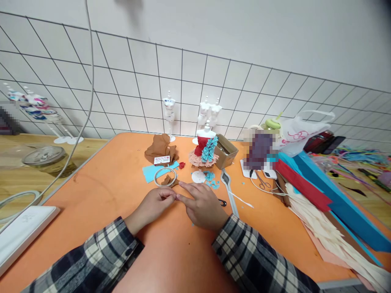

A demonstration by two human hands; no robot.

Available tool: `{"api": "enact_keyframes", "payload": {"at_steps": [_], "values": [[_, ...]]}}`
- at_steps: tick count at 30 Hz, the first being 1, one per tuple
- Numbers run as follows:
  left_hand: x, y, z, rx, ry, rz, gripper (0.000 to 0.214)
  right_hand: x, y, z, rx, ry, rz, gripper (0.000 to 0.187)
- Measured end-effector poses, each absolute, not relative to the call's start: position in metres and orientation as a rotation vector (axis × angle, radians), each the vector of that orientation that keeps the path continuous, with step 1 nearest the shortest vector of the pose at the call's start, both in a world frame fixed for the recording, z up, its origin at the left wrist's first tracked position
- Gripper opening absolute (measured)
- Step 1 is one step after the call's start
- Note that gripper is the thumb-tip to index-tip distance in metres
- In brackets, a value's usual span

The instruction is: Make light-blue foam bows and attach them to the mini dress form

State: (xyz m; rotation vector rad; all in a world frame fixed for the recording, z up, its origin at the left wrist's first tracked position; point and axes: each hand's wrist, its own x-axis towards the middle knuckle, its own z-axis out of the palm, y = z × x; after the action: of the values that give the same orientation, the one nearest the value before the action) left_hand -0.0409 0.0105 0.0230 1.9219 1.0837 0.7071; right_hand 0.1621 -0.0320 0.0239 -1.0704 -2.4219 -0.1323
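Observation:
My left hand (155, 204) is closed in a pinch over the middle of the orange table. Its fingertips meet those of my right hand (204, 205), whose thumb and fingers are also pressed together. Whatever sits between them is too small to make out. Just beyond my fingers lies a piece of brown cloth (168, 180), partly inside a silver hoop (156, 179). A small mannequin (200, 147) in a red bodice with blue ruffles and a pink skirt stands behind my right hand. Near it lie a white disc (198, 176) and blue fabric scraps (210, 176).
Crumpled brown cloth (157, 149) and a cardboard box (226, 152) stand at the back. To the right are scissors (264, 182), a grey strap-like tool (227, 187) and stacked fabric strips (317, 215). A white power strip-like box (33, 232) lies left.

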Motion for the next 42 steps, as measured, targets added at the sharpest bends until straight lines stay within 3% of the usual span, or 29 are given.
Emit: {"api": "enact_keyframes", "payload": {"at_steps": [7, 13, 18, 23, 27, 31, 42], "values": [[-0.041, 0.012, 0.026, 1.576, 1.137, 0.849, 0.024, 0.155, -0.033, 0.016, -1.171, -2.297, 0.233, 0.057], [-0.039, 0.008, 0.027, 1.363, 1.115, 0.884, 0.030, 0.152, -0.033, 0.010, -1.091, -2.150, 0.586, 0.063], [-0.039, 0.008, 0.029, 1.400, 1.122, 0.873, 0.036, 0.151, -0.031, 0.009, -1.051, -1.982, 0.784, 0.056], [-0.037, 0.006, 0.034, 1.710, 1.175, 0.890, 0.033, 0.153, -0.026, 0.006, -1.107, -1.444, 1.105, 0.052], [-0.035, 0.002, 0.038, 1.948, 1.069, 0.853, 0.031, 0.154, -0.022, 0.006, -1.132, -1.266, 1.348, 0.031], [-0.034, 0.002, 0.036, 2.035, 1.038, 0.837, 0.030, 0.152, -0.022, 0.006, -1.164, -1.197, 1.341, 0.022], [-0.035, 0.003, 0.028, 2.013, 1.097, 0.791, 0.031, 0.153, -0.021, 0.006, -1.236, -1.157, 1.279, 0.021]]}}
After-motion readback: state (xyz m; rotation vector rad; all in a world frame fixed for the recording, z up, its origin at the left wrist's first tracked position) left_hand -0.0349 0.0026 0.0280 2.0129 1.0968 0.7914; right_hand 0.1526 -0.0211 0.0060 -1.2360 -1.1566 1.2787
